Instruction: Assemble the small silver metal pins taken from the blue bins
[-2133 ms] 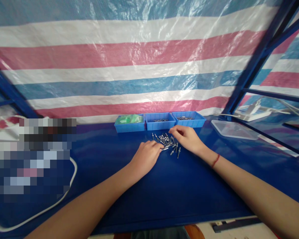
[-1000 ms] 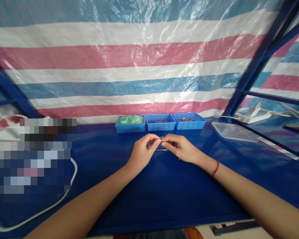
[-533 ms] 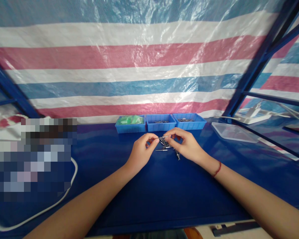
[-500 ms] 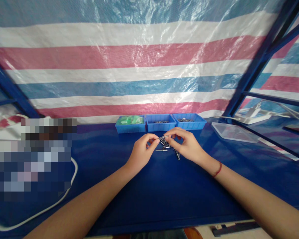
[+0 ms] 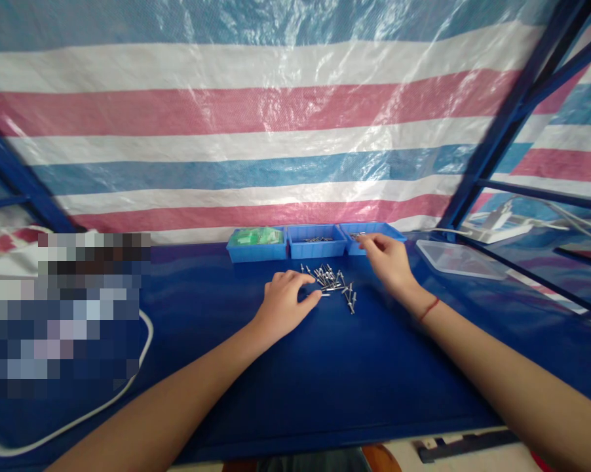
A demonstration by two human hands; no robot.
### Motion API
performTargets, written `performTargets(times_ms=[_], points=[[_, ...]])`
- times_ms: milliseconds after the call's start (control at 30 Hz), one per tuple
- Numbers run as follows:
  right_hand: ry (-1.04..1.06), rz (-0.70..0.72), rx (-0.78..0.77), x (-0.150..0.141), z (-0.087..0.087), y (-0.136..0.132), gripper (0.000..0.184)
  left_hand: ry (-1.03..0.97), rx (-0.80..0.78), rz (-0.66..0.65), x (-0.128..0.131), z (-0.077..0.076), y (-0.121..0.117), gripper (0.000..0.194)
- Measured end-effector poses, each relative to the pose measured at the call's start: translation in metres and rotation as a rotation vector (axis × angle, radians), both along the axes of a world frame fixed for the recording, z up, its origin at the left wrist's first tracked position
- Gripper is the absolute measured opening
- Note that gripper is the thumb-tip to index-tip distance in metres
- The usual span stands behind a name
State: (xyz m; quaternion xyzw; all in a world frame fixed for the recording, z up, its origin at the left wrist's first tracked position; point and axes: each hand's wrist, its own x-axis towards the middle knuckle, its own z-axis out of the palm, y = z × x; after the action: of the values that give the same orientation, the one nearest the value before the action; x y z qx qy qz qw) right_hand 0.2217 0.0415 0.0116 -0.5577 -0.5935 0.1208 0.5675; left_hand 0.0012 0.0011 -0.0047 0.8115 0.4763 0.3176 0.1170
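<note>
A loose pile of silver pop rivets (image 5: pixel 329 278) lies on the blue tabletop, with a few rivets apart from it on the right. My left hand (image 5: pixel 285 301) rests at the pile's left edge, thumb and fingers apart and nothing held between them. Over the front of the right blue bin (image 5: pixel 384 229), my right hand (image 5: pixel 388 265) is closed in a pinch on what looks like a rivet, its fingertips partly hiding it. More rivets lie in that bin and in the middle blue bin (image 5: pixel 318 249).
The left blue bin (image 5: pixel 256 252) holds green plastic packets. A clear plastic lid (image 5: pixel 460 260) lies to the right, near a white power strip (image 5: pixel 502 226). A white cable (image 5: pixel 148 328) curves along the left side. Striped sheeting (image 5: pixel 256 111) hangs behind the table.
My right hand has moved from the pile up and right to the right bin. My left hand has opened and shifted slightly down, so more of the rivet pile shows.
</note>
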Motion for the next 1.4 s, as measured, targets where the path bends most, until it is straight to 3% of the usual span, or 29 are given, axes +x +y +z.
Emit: performTargets(times_ms=[167, 300, 367, 533, 600, 833, 1033, 1400], points=[[-0.041, -0.143, -0.057, 0.036, -0.006, 0.027, 0.036, 0.172, -0.021, -0.031, 0.001, 0.001, -0.004, 0.017], [-0.067, -0.121, -0.077, 0.033, -0.005, 0.024, 0.036, 0.163, -0.021, -0.038, 0.001, 0.002, -0.003, 0.021], [-0.088, -0.024, -0.088, 0.021, -0.003, 0.015, 0.032, 0.074, -0.019, -0.035, 0.000, 0.002, -0.001, 0.020], [-0.114, 0.456, -0.154, -0.026, -0.001, -0.021, 0.027, -0.221, -0.002, -0.065, -0.002, 0.001, 0.005, 0.018], [-0.126, 0.547, -0.163, -0.040, 0.000, -0.034, 0.027, -0.267, -0.011, -0.071, -0.003, 0.000, 0.006, 0.018], [-0.246, 0.506, -0.065, -0.046, 0.003, -0.041, 0.022, -0.369, 0.041, -0.092, 0.000, 0.003, 0.002, 0.013], [-0.361, 0.573, -0.039, -0.044, 0.002, -0.041, 0.022, -0.442, 0.037, -0.078, 0.000, 0.006, 0.000, 0.016], [-0.265, 0.600, -0.096, -0.048, -0.001, -0.042, 0.023, -0.481, 0.023, -0.104, 0.000, 0.007, -0.001, 0.015]])
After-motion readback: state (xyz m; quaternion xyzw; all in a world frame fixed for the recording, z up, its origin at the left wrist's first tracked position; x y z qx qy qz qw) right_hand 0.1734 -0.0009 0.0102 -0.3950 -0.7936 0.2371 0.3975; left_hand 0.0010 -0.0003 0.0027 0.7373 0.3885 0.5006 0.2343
